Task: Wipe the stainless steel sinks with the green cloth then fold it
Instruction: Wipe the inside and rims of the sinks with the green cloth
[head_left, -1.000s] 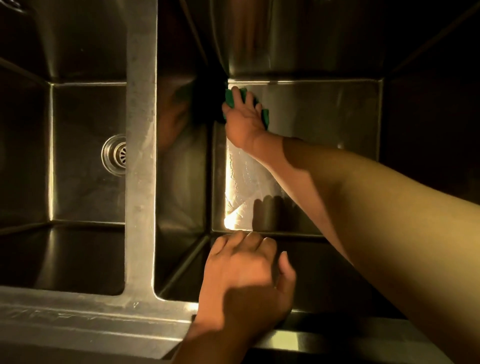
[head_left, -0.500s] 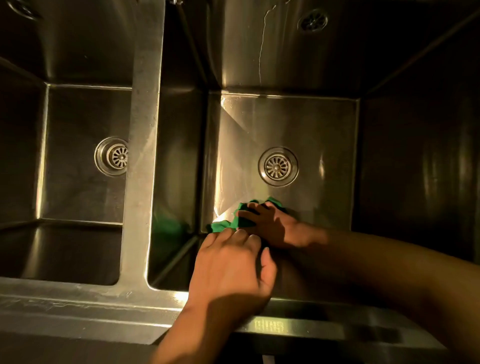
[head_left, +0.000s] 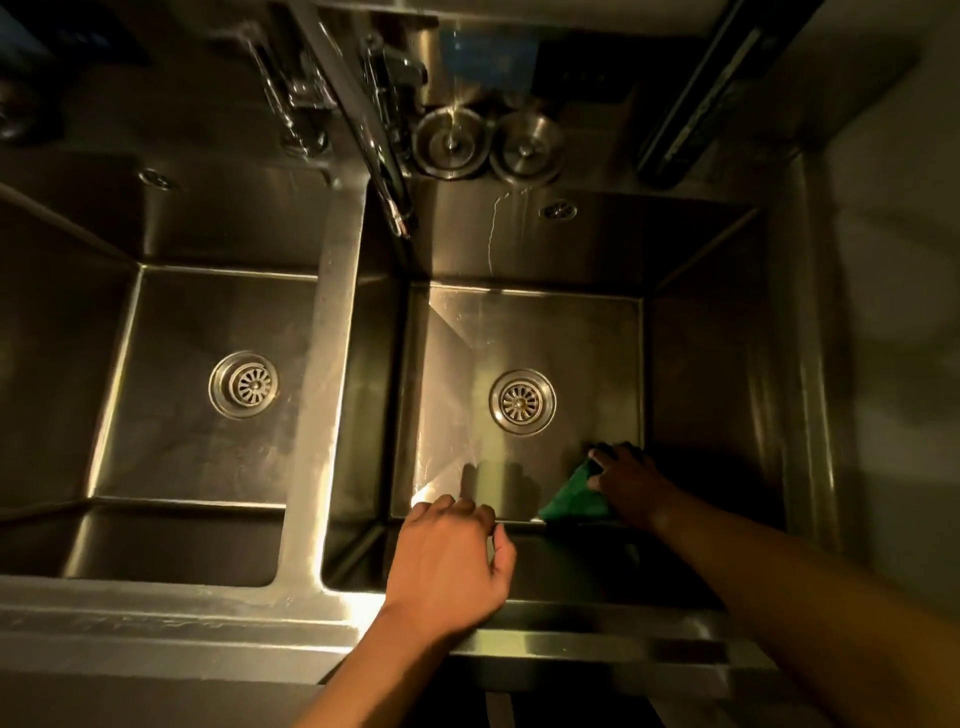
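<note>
Two stainless steel sinks sit side by side, the left sink (head_left: 171, 332) and the right sink (head_left: 524, 327). The green cloth (head_left: 571, 499) lies on the right sink's floor in the near right corner. My right hand (head_left: 631, 486) presses down on it with fingers spread, covering its right part. My left hand (head_left: 447, 561) hovers over the right sink's front edge, fingers loosely curled, holding nothing.
Each basin has a round drain, one on the left (head_left: 243, 384) and one on the right (head_left: 522, 402). A faucet spout (head_left: 387, 176) reaches over the divider (head_left: 322, 405) at the back. Two metal strainer plugs (head_left: 452, 143) stand on the back ledge.
My right hand swept the cloth from the far left corner of the right sink down to the near edge, then across to the near right corner. The left hand stayed at the front edge.
</note>
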